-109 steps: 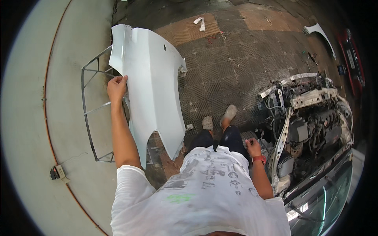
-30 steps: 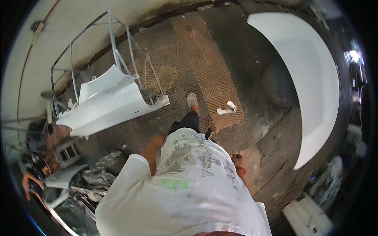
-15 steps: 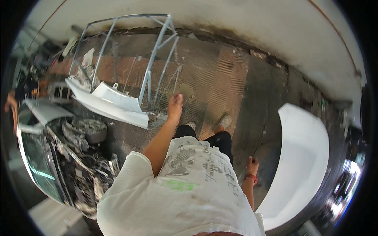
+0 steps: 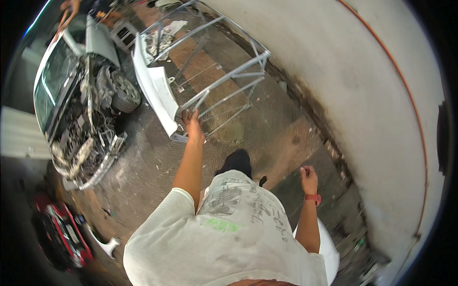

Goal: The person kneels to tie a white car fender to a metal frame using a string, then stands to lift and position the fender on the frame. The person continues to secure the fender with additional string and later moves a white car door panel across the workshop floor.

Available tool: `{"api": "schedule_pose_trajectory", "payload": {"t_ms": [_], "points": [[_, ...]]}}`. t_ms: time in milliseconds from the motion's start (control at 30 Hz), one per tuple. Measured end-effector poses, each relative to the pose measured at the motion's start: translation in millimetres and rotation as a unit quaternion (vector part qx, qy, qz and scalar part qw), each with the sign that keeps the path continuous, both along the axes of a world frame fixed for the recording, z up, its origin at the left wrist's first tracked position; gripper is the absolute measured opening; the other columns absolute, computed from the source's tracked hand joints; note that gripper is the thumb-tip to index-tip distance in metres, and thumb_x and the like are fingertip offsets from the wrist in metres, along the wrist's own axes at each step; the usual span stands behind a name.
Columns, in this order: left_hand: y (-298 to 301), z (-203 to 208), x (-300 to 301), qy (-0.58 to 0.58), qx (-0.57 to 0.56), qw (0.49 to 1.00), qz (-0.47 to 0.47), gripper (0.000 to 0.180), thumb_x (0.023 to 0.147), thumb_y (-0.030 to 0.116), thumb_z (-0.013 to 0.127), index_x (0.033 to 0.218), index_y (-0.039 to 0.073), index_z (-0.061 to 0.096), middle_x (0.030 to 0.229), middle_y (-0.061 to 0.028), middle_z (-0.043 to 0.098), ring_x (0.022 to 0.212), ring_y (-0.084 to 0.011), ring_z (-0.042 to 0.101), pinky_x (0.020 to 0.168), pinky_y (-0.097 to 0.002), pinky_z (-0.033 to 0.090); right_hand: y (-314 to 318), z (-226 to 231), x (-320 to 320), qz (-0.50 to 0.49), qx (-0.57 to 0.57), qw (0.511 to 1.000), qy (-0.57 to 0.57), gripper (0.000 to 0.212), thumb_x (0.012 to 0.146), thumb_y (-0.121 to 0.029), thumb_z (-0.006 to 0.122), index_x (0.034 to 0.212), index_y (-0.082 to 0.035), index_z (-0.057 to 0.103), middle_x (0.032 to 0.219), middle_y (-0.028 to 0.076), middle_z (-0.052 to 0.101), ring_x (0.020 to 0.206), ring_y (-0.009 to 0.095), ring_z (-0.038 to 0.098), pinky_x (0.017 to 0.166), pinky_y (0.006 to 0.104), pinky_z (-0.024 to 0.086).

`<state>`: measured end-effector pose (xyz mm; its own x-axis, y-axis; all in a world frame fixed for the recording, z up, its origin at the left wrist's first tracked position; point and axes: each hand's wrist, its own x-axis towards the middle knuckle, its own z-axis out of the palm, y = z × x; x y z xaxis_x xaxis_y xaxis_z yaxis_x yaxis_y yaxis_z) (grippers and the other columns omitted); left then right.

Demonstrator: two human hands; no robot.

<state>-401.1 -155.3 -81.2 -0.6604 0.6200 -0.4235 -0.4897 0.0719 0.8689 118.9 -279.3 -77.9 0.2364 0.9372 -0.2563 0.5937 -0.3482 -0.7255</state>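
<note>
A white car body panel (image 4: 160, 90), curved and fender-like, hangs along the near side of a grey metal tube rack (image 4: 238, 71). My left hand (image 4: 193, 126) reaches out at the panel's near end, beside the rack's lower tubes. Its fingers are spread; whether they touch the panel or a tube I cannot tell. On the right, my right hand (image 4: 309, 178), with a red wristband, hangs in the air over the floor. Its fingers are curled, with nothing visible in them. Below that forearm shows part of a large white panel (image 4: 329, 252).
A partly stripped car (image 4: 71, 114) stands at left, its front end and wheel (image 4: 125, 93) exposed. Another person's arm (image 4: 69, 14) is beyond it. Red and black car parts (image 4: 67, 233) lie lower left. A wall (image 4: 372, 95) with an orange hose (image 4: 405, 90) runs along the right.
My view has turned, and the rack and hung panel are closer. My left hand has come to the panel's end. My right forearm has risen, and the large white panel has mostly slipped behind me.
</note>
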Motion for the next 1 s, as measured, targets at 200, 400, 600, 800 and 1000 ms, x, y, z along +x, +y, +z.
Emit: {"api": "schedule_pose_trajectory", "payload": {"t_ms": [200,400,600,800,1000], "points": [[7.3,-49.2,-22.5,0.101,-0.081,0.991,0.028,0.091,0.094,0.04,0.08,0.165,0.01,0.033,0.168,-0.0188,0.033,0.157,-0.0347,0.028,0.125,-0.0469,0.031,104.2,-1.1,0.8,0.074,-0.041,0.996,0.001,0.03,0.102,-0.029,0.071,0.107,0.0,0.068,0.092,0.009,0.072,0.082,0.021,0.07,0.079,0.0359,0.056],[28.0,-7.1,-4.5,0.28,-0.24,0.915,-0.164,0.068,0.104,0.055,0.059,0.148,0.003,0.057,0.163,-0.0235,0.042,0.154,-0.0403,0.034,0.127,-0.0512,0.026,215.4,-10.1,-13.1,0.153,-0.076,0.981,0.093,0.028,0.105,-0.031,0.069,0.111,-0.005,0.064,0.09,0.006,0.069,0.077,0.014,0.067,0.069,0.03,0.056],[21.2,30.0,-2.9,0.319,-0.266,0.875,-0.248,0.082,0.104,0.068,0.047,0.157,0.005,0.048,0.161,-0.0234,0.046,0.155,-0.0409,0.034,0.13,-0.052,0.022,359.4,45.7,-74.9,0.18,-0.047,0.977,0.104,0.037,0.105,-0.037,0.068,0.118,-0.003,0.061,0.103,0.009,0.072,0.082,0.018,0.069,0.069,0.0306,0.055],[23.5,20.5,-5.6,0.332,-0.262,0.878,-0.226,0.073,0.103,0.05,0.064,0.157,0.005,0.044,0.156,-0.0223,0.05,0.147,-0.0401,0.046,0.121,-0.0506,0.04,470.5,81.3,-156.5,0.183,-0.017,0.975,0.123,0.057,0.106,-0.047,0.063,0.142,-0.003,0.055,0.134,0.017,0.065,0.112,0.03,0.069,0.087,0.0397,0.058],[36.9,13.7,6.5,0.354,-0.278,0.88,-0.152,0.052,0.101,0.049,0.065,0.13,0.005,0.07,0.135,-0.0209,0.068,0.134,-0.04,0.057,0.117,-0.0528,0.041,535.6,73.2,-206.4,0.255,-0.029,0.963,0.083,0.076,0.105,-0.061,0.056,0.154,-0.003,0.047,0.153,0.018,0.054,0.136,0.036,0.056,0.106,0.0491,0.048]]}}
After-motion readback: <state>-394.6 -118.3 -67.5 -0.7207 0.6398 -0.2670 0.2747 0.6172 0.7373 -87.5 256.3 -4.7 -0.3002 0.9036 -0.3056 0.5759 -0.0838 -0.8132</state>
